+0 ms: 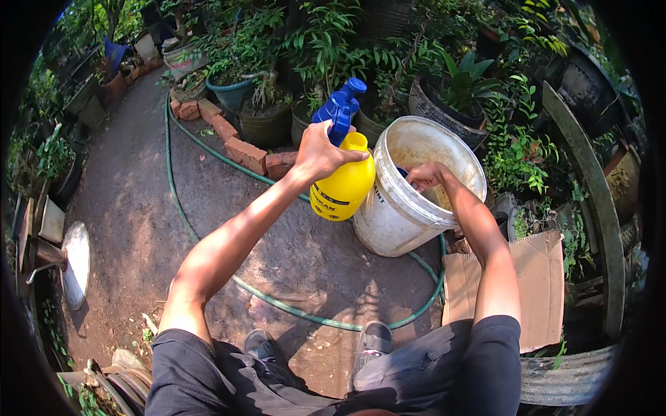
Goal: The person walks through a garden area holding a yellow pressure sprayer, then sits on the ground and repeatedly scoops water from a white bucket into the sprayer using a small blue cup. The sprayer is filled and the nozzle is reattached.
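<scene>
My left hand [323, 155] grips a yellow plastic spray bottle [341, 190] by its shoulder, the thumb beside the uncapped neck. That same hand also holds the blue pump sprayer head [341, 106], which is off the bottle and sticks up beyond the neck. Next to the bottle, a dirty white plastic bucket [395, 223] leans toward me on the ground. My right hand [425, 176] reaches over its near rim with curled fingers around a small dark blue object [401, 171], mostly hidden by rim and fingers. The bucket's bottom is out of sight.
A green garden hose [291, 310] loops over the dirt path around my feet. Bricks [244, 154] edge the potted plants ahead. Flattened cardboard [538, 291] lies at my right, near a long curved plank [588, 171]. A round metal disc [76, 265] stands at left.
</scene>
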{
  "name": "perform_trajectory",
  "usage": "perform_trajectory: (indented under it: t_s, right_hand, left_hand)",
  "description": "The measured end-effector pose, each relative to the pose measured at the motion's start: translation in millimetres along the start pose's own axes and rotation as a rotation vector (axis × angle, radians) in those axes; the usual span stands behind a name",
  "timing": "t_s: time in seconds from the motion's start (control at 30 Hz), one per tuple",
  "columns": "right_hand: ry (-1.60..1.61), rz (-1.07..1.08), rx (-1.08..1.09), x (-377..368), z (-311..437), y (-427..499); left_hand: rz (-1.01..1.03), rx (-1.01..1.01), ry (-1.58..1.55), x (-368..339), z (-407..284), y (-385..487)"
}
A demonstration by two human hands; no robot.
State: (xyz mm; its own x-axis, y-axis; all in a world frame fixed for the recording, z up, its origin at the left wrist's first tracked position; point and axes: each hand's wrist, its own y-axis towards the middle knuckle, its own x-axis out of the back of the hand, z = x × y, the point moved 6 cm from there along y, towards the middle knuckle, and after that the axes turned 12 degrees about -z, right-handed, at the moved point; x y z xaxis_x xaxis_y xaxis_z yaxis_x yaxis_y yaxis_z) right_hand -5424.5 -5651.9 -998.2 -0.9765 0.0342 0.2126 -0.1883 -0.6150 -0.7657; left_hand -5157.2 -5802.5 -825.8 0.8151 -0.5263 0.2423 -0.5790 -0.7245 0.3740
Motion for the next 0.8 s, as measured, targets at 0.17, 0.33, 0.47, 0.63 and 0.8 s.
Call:
perform_trajectory:
  t_s: [0.17, 0.33, 0.47, 0.63, 0.8]
  right_hand:
    - [0.02, -0.328, 0.126, 6, 20, -11]
    - [-0.838, -0.983, 0.169, 36, 25, -33]
    - [-1.493, -1.02, 0.11, 39, -15, 9]
    - [-1.435, -0.66, 0.001, 21, -33, 47]
    - [-0.905, -0.234, -0.232, 26, -24, 49]
  left_hand:
    - [-0.073, 0.138, 0.051, 14, 55, -23]
    - [-0.087, 0.103, 0.077, 11, 89, -63]
    - [-0.008, -0.061, 0.273, -2, 126, -101]
    - [0.072, -0.071, 0.345, 4, 133, -116]
    - [-0.04, 0.027, 0.34, 0, 158, -105]
